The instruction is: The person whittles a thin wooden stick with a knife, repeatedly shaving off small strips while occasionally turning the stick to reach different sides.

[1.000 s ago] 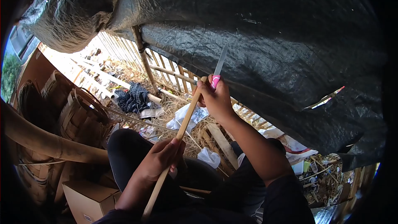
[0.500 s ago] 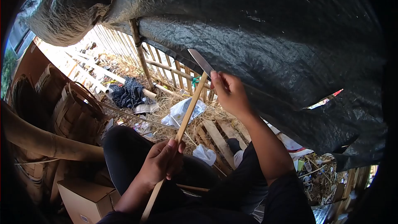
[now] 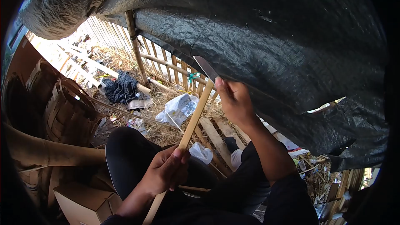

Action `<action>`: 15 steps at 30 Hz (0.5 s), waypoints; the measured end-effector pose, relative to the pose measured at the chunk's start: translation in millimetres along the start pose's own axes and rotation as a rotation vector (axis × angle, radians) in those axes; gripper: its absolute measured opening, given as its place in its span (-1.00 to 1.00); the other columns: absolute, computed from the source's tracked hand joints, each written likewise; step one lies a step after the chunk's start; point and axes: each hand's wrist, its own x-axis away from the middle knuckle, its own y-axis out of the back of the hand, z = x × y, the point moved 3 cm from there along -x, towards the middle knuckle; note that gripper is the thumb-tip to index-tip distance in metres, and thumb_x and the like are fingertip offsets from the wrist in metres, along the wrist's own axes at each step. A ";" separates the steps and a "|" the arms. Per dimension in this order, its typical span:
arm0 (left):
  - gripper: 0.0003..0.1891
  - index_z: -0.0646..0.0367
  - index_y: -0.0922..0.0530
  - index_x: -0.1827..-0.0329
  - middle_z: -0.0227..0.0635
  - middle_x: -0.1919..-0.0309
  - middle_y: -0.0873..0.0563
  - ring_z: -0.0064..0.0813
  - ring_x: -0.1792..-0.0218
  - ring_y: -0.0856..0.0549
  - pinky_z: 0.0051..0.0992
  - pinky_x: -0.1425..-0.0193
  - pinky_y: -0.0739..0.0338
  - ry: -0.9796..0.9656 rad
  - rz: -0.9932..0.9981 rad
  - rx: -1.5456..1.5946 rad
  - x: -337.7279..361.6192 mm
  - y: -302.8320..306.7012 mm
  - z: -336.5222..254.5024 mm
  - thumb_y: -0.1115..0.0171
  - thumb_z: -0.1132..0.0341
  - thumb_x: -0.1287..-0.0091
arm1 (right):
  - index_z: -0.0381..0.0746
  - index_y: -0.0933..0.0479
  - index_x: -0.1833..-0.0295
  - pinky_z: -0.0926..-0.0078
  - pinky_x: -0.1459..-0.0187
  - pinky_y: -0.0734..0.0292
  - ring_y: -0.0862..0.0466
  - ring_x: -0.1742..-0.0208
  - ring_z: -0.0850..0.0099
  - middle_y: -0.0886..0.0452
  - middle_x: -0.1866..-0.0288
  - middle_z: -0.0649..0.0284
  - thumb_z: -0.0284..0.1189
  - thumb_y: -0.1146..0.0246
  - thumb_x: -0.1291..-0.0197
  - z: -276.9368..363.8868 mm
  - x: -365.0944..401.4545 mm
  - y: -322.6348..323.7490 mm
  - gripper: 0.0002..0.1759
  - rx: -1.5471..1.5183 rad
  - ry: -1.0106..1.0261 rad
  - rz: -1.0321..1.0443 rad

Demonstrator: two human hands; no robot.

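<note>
My left hand [image 3: 168,169] is closed round a long flat bamboo strip [image 3: 195,119], which slants up and away from my lap. In my right hand [image 3: 236,100] is a knife [image 3: 206,67], its dark blade pointing up and to the left. The thumb presses on the base of the blade, and the handle is hidden in my fingers. The blade lies right at the far end of the strip. Below the left hand, the strip's near end runs down over my dark clothing.
Woven baskets [image 3: 68,112] and a thick bamboo pole [image 3: 54,149] stand at my left, above a cardboard box [image 3: 83,202]. A black tarp [image 3: 266,54] hangs ahead and right, before a bamboo fence [image 3: 177,67]. Plastic bags [image 3: 179,108] and wooden slats [image 3: 218,139] lie on the straw-covered ground.
The view has tilted slightly. Both hands sit a little lower in it, and the knife remains at the strip's far end with both grips unchanged.
</note>
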 end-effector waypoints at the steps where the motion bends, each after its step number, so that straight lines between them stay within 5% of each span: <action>1: -0.62 0.12 -0.34 0.22 -0.49 0.70 -0.32 -0.67 0.81 -0.25 -0.63 0.68 -0.15 0.003 0.001 -0.001 -0.3 0.7 -0.5 0.19 -0.01 -0.59 | -0.25 -0.34 0.60 0.45 0.53 -0.15 -0.24 0.60 0.65 -0.27 0.70 0.43 -0.09 -0.09 -0.46 -1.9 1.2 -1.8 -0.40 0.016 -0.007 0.000; 4: -0.62 0.12 -0.34 0.22 -0.51 0.72 -0.30 -0.67 0.82 -0.25 -0.63 0.68 -0.15 0.029 -0.009 -0.008 -1.7 3.8 -0.7 0.18 -0.01 -0.59 | -0.22 -0.37 0.52 0.54 0.48 -0.08 -0.20 0.51 0.72 -0.20 0.63 0.55 -0.11 -0.10 -0.46 6.2 9.2 -1.7 -0.48 -0.129 -0.135 0.162; 6: -0.61 0.12 -0.34 0.23 -0.51 0.73 -0.31 -0.67 0.82 -0.26 -0.63 0.68 -0.16 -0.002 -0.038 0.060 -3.1 7.0 -3.2 0.19 -0.02 -0.59 | -0.20 -0.36 0.54 0.54 0.49 -0.08 -0.20 0.52 0.71 -0.21 0.64 0.56 -0.11 -0.10 -0.46 19.2 32.6 -20.8 -0.47 -0.114 -0.045 0.284; 11: -0.61 0.10 -0.34 0.24 -0.51 0.74 -0.30 -0.67 0.82 -0.26 -0.63 0.68 -0.15 0.012 -0.022 0.017 -2.2 2.1 -1.9 0.19 -0.03 -0.59 | -0.26 -0.38 0.60 0.46 0.58 -0.13 -0.25 0.66 0.61 -0.29 0.74 0.41 -0.16 -0.07 -0.48 8.3 2.0 -3.4 -0.43 -0.117 0.047 -0.021; 15: -0.62 0.09 -0.34 0.24 -0.51 0.74 -0.29 -0.67 0.82 -0.24 -0.63 0.68 -0.14 0.008 -0.015 0.030 -3.5 -0.4 -1.7 0.19 -0.02 -0.59 | -0.28 -0.35 0.60 0.43 0.59 -0.15 -0.30 0.71 0.55 -0.31 0.77 0.34 -0.20 -0.11 -0.45 21.5 26.6 -13.6 -0.45 -0.014 0.047 0.058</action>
